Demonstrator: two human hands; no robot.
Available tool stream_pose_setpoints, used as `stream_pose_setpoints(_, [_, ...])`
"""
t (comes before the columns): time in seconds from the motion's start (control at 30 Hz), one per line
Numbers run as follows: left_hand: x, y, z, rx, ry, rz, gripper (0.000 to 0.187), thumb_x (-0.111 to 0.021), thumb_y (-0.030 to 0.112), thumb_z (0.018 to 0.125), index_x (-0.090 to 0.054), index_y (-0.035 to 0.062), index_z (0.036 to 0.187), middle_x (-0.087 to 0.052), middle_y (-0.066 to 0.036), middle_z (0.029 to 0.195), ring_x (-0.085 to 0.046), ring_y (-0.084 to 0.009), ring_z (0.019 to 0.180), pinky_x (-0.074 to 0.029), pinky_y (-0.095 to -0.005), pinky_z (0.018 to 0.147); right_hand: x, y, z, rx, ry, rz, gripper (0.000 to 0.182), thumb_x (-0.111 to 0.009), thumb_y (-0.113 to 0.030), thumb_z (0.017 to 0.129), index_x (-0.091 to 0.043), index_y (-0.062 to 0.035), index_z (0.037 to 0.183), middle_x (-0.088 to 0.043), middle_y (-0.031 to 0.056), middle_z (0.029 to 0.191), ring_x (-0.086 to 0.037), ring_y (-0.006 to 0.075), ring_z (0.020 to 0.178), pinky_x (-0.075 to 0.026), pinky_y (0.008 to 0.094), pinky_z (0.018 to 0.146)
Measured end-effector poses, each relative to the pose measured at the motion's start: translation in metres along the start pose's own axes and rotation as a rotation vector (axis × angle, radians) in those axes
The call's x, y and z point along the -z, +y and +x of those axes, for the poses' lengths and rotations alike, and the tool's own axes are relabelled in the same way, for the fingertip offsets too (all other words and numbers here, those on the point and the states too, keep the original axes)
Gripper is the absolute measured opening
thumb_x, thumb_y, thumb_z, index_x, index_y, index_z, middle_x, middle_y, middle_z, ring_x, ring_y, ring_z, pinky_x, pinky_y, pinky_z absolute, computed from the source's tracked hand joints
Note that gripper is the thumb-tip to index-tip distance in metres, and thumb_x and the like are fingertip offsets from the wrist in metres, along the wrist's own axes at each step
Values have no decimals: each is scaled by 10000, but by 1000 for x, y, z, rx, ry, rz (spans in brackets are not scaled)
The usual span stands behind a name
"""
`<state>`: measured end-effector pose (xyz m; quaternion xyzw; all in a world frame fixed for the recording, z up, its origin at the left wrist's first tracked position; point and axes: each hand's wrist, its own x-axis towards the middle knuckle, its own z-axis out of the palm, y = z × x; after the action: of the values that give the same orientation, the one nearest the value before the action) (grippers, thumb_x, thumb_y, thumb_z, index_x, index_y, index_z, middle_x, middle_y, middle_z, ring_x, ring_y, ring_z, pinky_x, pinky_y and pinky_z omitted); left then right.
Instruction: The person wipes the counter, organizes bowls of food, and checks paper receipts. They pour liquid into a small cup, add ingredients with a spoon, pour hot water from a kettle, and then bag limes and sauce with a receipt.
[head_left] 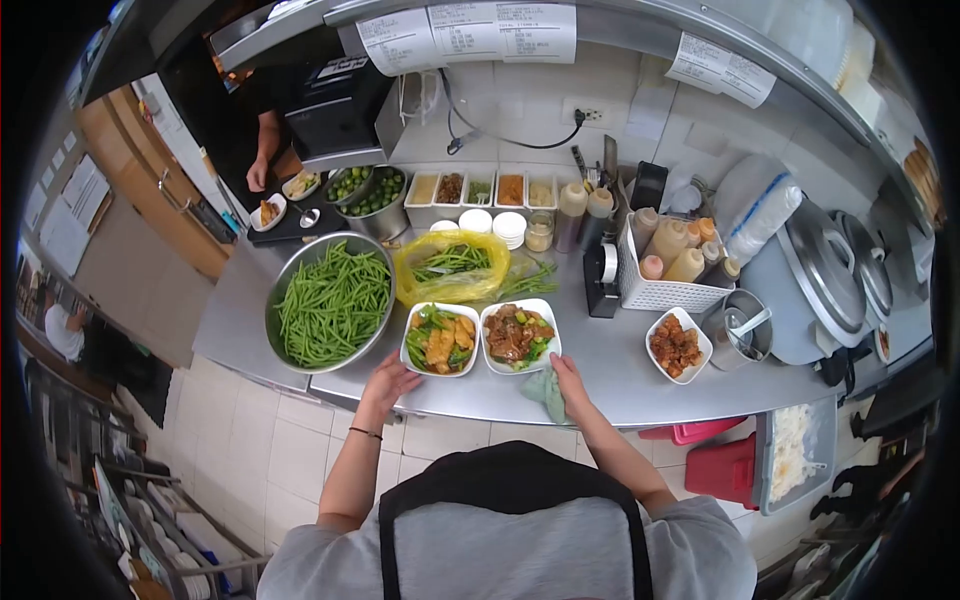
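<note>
My left hand (pixel 388 381) rests with fingers spread on the steel counter (pixel 610 360), touching the near rim of a white square plate (pixel 440 340) of fried tofu and greens. My right hand (pixel 568 385) presses a pale green cloth (pixel 545 393) against the counter's front edge, just below a second white plate (pixel 519 336) of brown meat with green peppers. The two plates sit side by side.
A big steel bowl of green beans (pixel 331 300) stands left, a yellow bag of beans (pixel 452 265) behind the plates. A meat dish (pixel 678 345), a basket of sauce bottles (pixel 672 262) and a rice cooker (pixel 820 285) are right. Another person's hand (pixel 258 175) is at the far left.
</note>
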<state>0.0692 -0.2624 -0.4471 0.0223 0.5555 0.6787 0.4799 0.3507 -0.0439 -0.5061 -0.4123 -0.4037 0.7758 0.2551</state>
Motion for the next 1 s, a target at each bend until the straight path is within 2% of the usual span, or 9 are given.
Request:
stream_pose_setpoints(0.07, [2,2,14,71,-160,5,524,-403,20,821,-243,47,1319,-523,-148,1104,-564,-271,949,-478,-387,811,-19,-16,-10,-17,46,99,359,-510,-224,839,-429,3,1105,-569,98,934,-575,188,803,-467,302,709])
stream_pose_setpoints(0.23, [4,7,27,86,-211,40,572,-365,-67,763,-254,31,1315,-527,-188,1088,-598,-294,880,-510,-410,771,-16,-12,0,10,19,-56,306,-456,-95,790,-455,21,1073,-569,125,935,-579,214,822,-478,322,700])
stream_pose_setpoints(0.33, [1,1,32,59,-134,79,563,-363,-88,733,-318,21,1283,-557,-179,1043,-611,-292,849,-532,-399,723,-7,-11,-5,44,72,-99,283,-447,-78,787,-474,22,1050,-580,118,896,-588,210,775,-482,316,676])
stream_pose_setpoints(0.53, [-22,-21,30,53,-131,25,543,-390,-86,708,-367,10,1242,-581,-169,989,-619,-282,820,-545,-384,677,50,-24,-52,76,101,30,253,-433,-54,782,-495,21,1016,-588,101,824,-588,194,687,-486,302,616])
stream_pose_setpoints(0.6, [-39,-34,34,113,-190,47,541,-398,-79,703,-370,12,1236,-582,-166,982,-620,-276,820,-543,-378,683,78,-31,-63,83,122,41,293,-404,-60,807,-456,8,1087,-569,113,908,-588,203,775,-486,318,693])
stream_pose_setpoints(0.7, [-83,-43,25,110,-208,67,575,-402,-73,709,-340,30,1271,-584,-157,972,-618,-259,812,-538,-359,698,114,-35,-64,70,178,58,298,-397,-51,804,-453,4,1092,-569,114,913,-587,205,775,-488,324,691])
stream_pose_setpoints(0.8, [-116,-58,33,118,-236,86,595,-410,-65,729,-309,54,1303,-579,-153,983,-613,-242,817,-528,-352,719,139,-40,-56,77,174,72,289,-426,-105,838,-443,4,1104,-566,117,923,-589,206,777,-490,325,687])
stream_pose_setpoints(0.93, [-153,-75,37,125,-272,12,599,-417,-70,750,-294,80,1316,-555,-142,1034,-601,-233,846,-509,-350,754,136,-56,-72,28,205,125,289,-461,-197,868,-475,8,1070,-580,110,877,-592,205,781,-491,331,696])
stream_pose_setpoints(1.0, [-166,-78,38,140,-270,45,610,-430,-64,755,-275,89,1325,-546,-131,1047,-593,-220,845,-507,-338,754,142,-69,-80,-250,92,-94,301,-482,-276,876,-561,8,940,-594,97,808,-588,181,775,-485,309,673])
